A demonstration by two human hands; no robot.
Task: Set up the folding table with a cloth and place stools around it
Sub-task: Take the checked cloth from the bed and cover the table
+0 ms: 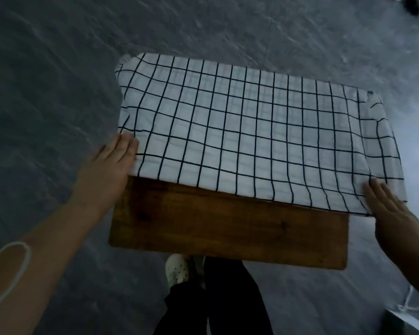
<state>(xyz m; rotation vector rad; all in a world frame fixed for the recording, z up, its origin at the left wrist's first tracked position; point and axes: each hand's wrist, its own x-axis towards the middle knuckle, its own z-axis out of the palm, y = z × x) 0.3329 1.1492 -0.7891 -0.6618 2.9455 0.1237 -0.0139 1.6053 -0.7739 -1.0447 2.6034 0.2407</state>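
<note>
A checked cloth (249,131) covers the far part of the wooden table (228,226) on a grey stone floor (58,68). The left hand (111,160) and right hand (392,213) press its near corners, fingers flat.

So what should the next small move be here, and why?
Probably draw the checked cloth toward the person with both hands: the left hand and right hand rest flat at its near corners, while a strip of the wooden table nearest the person lies bare.
</note>
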